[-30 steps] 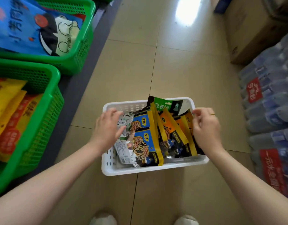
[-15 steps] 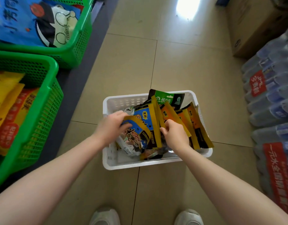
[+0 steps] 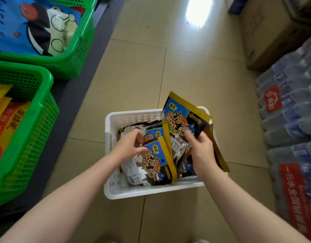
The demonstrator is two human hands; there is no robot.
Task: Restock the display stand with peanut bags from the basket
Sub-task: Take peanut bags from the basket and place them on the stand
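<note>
A white perforated basket (image 3: 133,191) sits on the tiled floor, holding several blue, yellow and black peanut bags (image 3: 156,162). My right hand (image 3: 202,149) grips one peanut bag (image 3: 182,118) by its lower edge and holds it tilted above the basket's far right corner. My left hand (image 3: 128,148) reaches into the left half of the basket, fingers curled over the top edge of another bag; whether it grips that bag is unclear. At left stands the display stand with a green basket (image 3: 37,137) of yellow and red bags.
A second green basket (image 3: 81,46) with large blue cartoon bags stands at far left. Shrink-wrapped packs of water bottles (image 3: 291,120) line the right side. A brown carton (image 3: 267,32) sits at the far right. Bare tile floor stretches beyond the white basket.
My right hand has pulled one peanut bag up and out toward the basket's far right corner. My left hand has stayed in the left half, shifting among the bags.
</note>
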